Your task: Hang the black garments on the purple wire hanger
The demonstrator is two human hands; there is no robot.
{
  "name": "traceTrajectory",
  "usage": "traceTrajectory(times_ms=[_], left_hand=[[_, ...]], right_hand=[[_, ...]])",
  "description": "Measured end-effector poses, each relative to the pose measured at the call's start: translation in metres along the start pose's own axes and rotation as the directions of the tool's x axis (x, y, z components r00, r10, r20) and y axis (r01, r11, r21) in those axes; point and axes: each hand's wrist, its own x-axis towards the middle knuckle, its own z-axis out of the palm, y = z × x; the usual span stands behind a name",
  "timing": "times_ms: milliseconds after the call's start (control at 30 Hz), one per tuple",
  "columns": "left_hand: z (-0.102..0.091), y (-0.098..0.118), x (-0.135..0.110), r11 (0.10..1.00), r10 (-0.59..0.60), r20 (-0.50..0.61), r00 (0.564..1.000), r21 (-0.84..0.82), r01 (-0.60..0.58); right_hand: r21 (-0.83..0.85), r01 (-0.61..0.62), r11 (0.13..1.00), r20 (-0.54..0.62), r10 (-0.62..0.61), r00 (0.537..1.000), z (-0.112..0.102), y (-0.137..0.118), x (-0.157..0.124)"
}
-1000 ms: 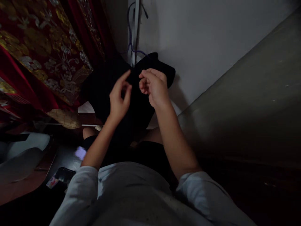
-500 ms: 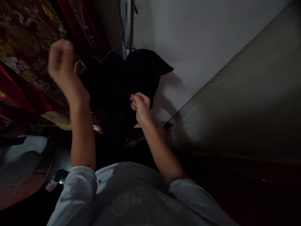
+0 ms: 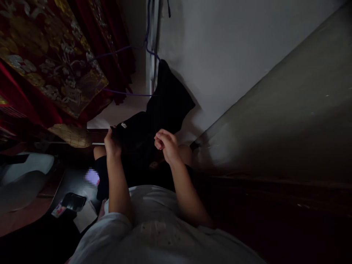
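Observation:
A black garment (image 3: 170, 99) hangs in front of me, its right side still on a purple hanger (image 3: 129, 94). The hanger's left half is bare. My left hand (image 3: 112, 145) is closed on the garment's left edge, close to a small white mark (image 3: 123, 125). In front of the dark cloth, my right hand (image 3: 166, 145) has its fingers curled into a pinch. Whether cloth or something else is between those fingertips is lost in the dark.
Red drapery with gold and silver embroidery (image 3: 66, 73) hangs at left. A pale wall (image 3: 220, 47) rises behind, with a grey slanting surface (image 3: 288, 121) at right. Lower left, a black phone-like object (image 3: 73, 201) and a white paper-like sheet (image 3: 85, 216) lie on a dark seat.
My left hand has come down and right from near the drapery, bringing the garment's left side off the hanger. My right hand has dropped slightly, still closed.

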Motion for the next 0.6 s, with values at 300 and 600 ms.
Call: traceTrajectory(times_ms=[300,600], left_hand=[[0.031,-0.001,-0.047,0.967,0.087,0.497,0.864,0.166,-0.193],[0.019,-0.012,-0.019,0.599,0.175,0.702,0.691,0.481,-0.64]], right_hand=[[-0.216,0.168,0.962,0.188,-0.128,0.974,0.005,-0.002,-0.008],[-0.443,0.134,0.887,0.225,-0.035,0.974,0.016,-0.024,0.006]])
